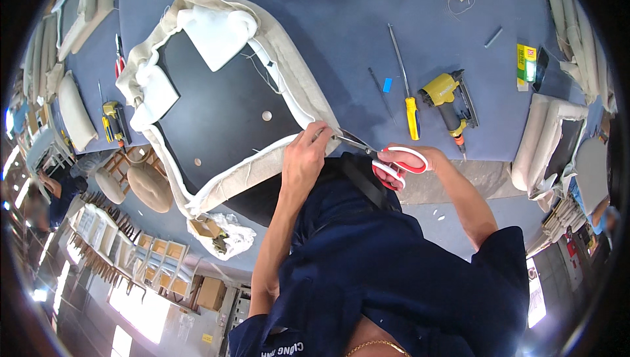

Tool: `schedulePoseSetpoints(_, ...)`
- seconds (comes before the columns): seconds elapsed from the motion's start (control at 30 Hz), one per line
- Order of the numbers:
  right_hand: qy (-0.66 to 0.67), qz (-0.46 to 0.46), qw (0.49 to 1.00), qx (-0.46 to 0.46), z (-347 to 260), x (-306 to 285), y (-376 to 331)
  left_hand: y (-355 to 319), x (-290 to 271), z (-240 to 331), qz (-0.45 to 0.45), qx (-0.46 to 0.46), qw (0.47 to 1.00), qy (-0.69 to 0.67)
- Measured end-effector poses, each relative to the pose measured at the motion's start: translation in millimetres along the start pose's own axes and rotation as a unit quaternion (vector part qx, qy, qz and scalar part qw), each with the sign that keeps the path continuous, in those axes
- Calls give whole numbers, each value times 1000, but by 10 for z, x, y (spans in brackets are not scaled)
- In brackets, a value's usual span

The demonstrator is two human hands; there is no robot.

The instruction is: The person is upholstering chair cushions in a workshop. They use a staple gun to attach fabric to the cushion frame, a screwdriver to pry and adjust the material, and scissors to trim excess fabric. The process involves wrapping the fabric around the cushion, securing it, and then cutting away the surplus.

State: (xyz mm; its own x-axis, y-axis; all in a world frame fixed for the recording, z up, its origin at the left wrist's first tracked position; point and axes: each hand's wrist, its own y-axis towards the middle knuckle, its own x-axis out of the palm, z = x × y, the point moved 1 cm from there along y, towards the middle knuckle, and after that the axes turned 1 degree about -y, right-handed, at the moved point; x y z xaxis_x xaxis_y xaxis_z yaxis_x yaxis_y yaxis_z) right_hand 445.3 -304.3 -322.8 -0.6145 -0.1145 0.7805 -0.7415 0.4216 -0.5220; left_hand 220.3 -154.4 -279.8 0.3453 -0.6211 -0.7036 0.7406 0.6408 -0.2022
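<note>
An upholstered chair seat (pixel 216 104) lies with its black underside up, its far left side on the table and its near corner by my body. Beige fabric (pixel 298 71) and white padding (pixel 213 35) wrap over its edges. At the near right corner my left hand (pixel 306 155) is closed, pinching the fabric edge. My right hand (pixel 415 158) has its fingers through the red-and-white handles of a pair of scissors (pixel 392 168). The blades point left at the fabric beside my left fingers; whether they are parted is too small to tell.
On the table to the right lie a yellow screwdriver (pixel 412 117), a yellow staple gun (pixel 446 98), a thin dark rod (pixel 380 91) and a yellow-green box (pixel 525 65). Another staple gun (pixel 116 124) is at left. Padded pieces (pixel 541 137) stand right; co-workers are at both sides.
</note>
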Motion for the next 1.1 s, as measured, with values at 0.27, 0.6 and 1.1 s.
schedulePoseSetpoints(0.27,97,-69,992,29,165,-172,-17,50,-11,126,20,-31,998,50)
schedulePoseSetpoints(0.6,69,-79,993,58,48,-243,-24,24,-62,324,156,-226,958,-80)
schedulePoseSetpoints(1.1,104,-31,993,40,139,-85,-32,90,-503,16,-108,121,980,116)
